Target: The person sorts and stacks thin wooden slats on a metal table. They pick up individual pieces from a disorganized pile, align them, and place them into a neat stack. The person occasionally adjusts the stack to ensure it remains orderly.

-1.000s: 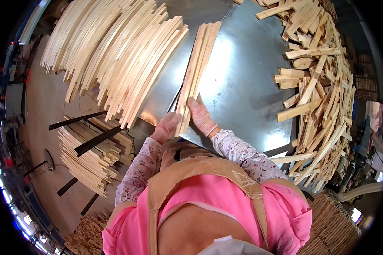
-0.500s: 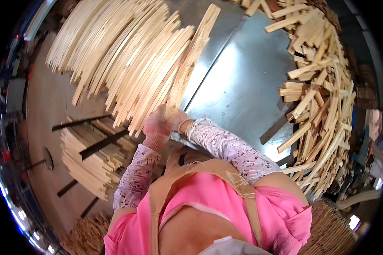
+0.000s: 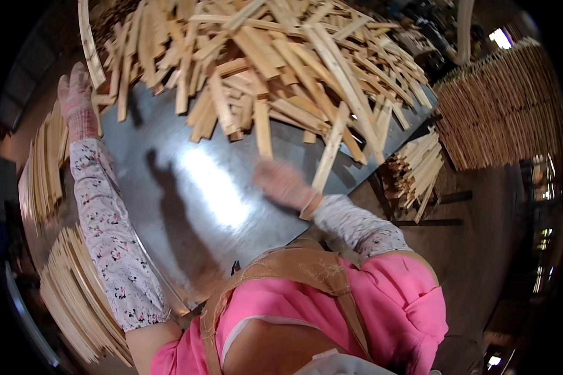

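My left hand [image 3: 76, 97], in a pink knit glove, is stretched far out at the upper left with its fingers extended. Just right of the fingers is the lower end of a long pale wooden slat [image 3: 89, 44]; I see no grip around it. My right hand [image 3: 284, 184], also gloved, is over the near part of the metal table [image 3: 169, 212]. Motion blurs its fingers. Its fingertips are near the lower end of a short wooden slat [image 3: 262, 128], and whether they touch it is unclear. Another slat [image 3: 331, 147] lies just beyond the right wrist.
A loose heap of wooden slats [image 3: 256, 50] covers the table's far side, some overhanging its right edge. Long slats stand stacked at the left [image 3: 78, 294]. At the right are a smaller bundle [image 3: 416, 165] and a tall brown stack [image 3: 500, 106].
The view has swung right toward the heap. My hands, earlier together at the near end of a long board beside the row of slats, are now apart, the left one outstretched.
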Action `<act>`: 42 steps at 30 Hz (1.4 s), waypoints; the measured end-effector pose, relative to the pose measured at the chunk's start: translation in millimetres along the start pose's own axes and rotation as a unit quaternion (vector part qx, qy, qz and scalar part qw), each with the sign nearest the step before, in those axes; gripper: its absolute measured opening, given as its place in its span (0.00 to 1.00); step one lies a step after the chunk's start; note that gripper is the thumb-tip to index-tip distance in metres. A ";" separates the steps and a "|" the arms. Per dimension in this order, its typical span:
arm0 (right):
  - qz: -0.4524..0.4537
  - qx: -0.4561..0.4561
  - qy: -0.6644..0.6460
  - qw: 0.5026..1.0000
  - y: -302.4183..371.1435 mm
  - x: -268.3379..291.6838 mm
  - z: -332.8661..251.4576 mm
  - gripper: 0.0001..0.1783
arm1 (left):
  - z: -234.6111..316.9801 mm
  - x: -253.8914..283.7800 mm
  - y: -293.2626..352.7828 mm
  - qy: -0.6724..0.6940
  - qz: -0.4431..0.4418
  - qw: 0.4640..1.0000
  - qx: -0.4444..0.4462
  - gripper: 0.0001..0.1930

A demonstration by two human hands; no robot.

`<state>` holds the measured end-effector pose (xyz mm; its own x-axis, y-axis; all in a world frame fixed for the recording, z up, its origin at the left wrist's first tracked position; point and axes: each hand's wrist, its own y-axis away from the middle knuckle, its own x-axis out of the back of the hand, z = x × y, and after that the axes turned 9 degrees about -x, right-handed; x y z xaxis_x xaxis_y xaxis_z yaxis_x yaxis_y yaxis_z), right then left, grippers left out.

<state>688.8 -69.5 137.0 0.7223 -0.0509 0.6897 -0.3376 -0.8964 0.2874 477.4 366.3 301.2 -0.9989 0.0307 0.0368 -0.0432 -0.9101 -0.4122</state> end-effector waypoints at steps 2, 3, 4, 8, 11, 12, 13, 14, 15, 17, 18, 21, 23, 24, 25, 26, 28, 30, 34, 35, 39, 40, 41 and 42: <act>0.359 -0.064 0.045 0.930 -9.0 73.2 93.4 0.28 | -34.1 -77.9 51.0 0.020 -0.097 0.994 -0.036 0.29; 0.398 -0.107 0.048 0.910 -16.2 119.3 126.3 0.29 | -49.3 -105.7 87.0 -0.006 -0.116 0.992 -0.056 0.31; 0.466 -0.112 0.036 0.877 -29.6 155.8 205.2 0.32 | -64.9 -148.6 125.6 -0.014 -0.144 0.987 -0.074 0.33; 0.334 -0.263 -0.027 0.905 -56.6 261.7 276.4 0.33 | -100.3 -207.1 287.8 -0.022 -0.281 0.955 0.093 0.32; 0.273 -0.278 0.016 0.921 -86.5 269.4 338.2 0.47 | -115.8 -232.1 368.2 -0.103 -0.319 0.934 0.125 0.31; 0.262 -0.287 0.050 0.920 -96.3 261.8 350.4 0.47 | -115.0 -241.3 384.2 -0.132 -0.331 0.930 0.092 0.32; 0.238 -0.270 0.016 0.933 -109.8 240.4 327.2 0.50 | -117.3 -234.8 396.2 -0.178 -0.326 0.926 0.065 0.33; 0.217 -0.258 -0.016 0.941 -115.0 223.8 299.9 0.54 | -115.9 -231.5 410.3 -0.219 -0.326 0.919 0.042 0.34; 0.197 -0.248 -0.049 0.947 -117.3 208.4 272.1 0.57 | -101.3 -232.8 420.5 -0.126 -0.312 0.938 0.087 0.38; 0.269 -0.218 -0.008 0.938 -109.6 159.0 230.7 0.59 | -115.4 -233.2 436.9 -0.256 -0.361 0.896 -0.023 0.43; 0.234 -0.219 -0.022 0.947 -103.9 147.4 205.8 0.59 | -112.5 -235.7 447.0 -0.160 -0.347 0.922 0.062 0.45; 0.166 -0.200 -0.063 0.964 -92.1 123.4 148.8 0.60 | -72.1 -237.5 447.1 0.078 -0.320 0.902 0.277 0.47; 0.164 -0.156 -0.093 0.970 -93.9 85.5 135.2 0.60 | -83.3 -216.7 449.1 0.016 -0.380 0.857 0.347 0.46; 0.120 -0.146 -0.167 0.968 -85.5 73.7 116.2 0.56 | -78.9 -198.6 450.2 -0.025 -0.348 0.862 0.367 0.46; 0.123 -0.110 -0.156 0.974 -80.8 53.8 109.6 0.54 | -80.2 -180.4 449.8 -0.047 -0.281 0.892 0.352 0.41; 0.124 -0.072 -0.146 0.979 -77.9 28.5 106.1 0.53 | -90.6 -153.5 451.9 -0.032 -0.274 0.890 0.363 0.39; 0.189 -0.031 -0.075 0.979 -69.4 -16.1 79.3 0.41 | -90.5 -104.2 458.3 -0.047 -0.252 0.891 0.373 0.34; 0.164 -0.013 -0.027 0.986 -76.7 -29.8 58.6 0.36 | -93.6 -61.5 459.6 -0.020 -0.226 0.894 0.386 0.34; 0.097 -0.007 -0.025 0.995 -73.2 -59.5 0.4 0.28 | -89.6 22.2 465.7 -0.025 -0.217 0.894 0.391 0.33; 0.063 -0.002 -0.046 0.997 -73.4 -68.6 -11.5 0.28 | -89.8 43.8 470.0 -0.036 -0.219 0.893 0.392 0.33; 0.077 -0.015 -0.160 0.984 -64.7 -138.5 -47.9 0.27 | -92.1 122.6 497.6 0.117 -0.067 0.872 0.471 0.29; 0.100 -0.043 -0.080 0.991 -61.5 -159.4 -62.2 0.27 | -99.2 143.2 506.7 0.121 -0.048 0.881 0.455 0.29; 0.049 -0.033 -0.022 0.998 -60.7 -174.8 -74.5 0.28 | -108.6 160.2 513.5 0.137 -0.034 0.869 0.474 0.30; -0.001 -0.028 0.038 0.999 -55.0 -184.8 -89.2 0.28 | -103.2 172.1 505.9 0.154 -0.024 0.855 0.495 0.31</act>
<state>520.0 28.5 53.0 0.6755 -0.0145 0.7372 -0.3711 -0.8707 0.3228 281.5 -46.2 5.1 -0.9610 0.0468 -0.2726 -0.1981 -0.8042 0.5604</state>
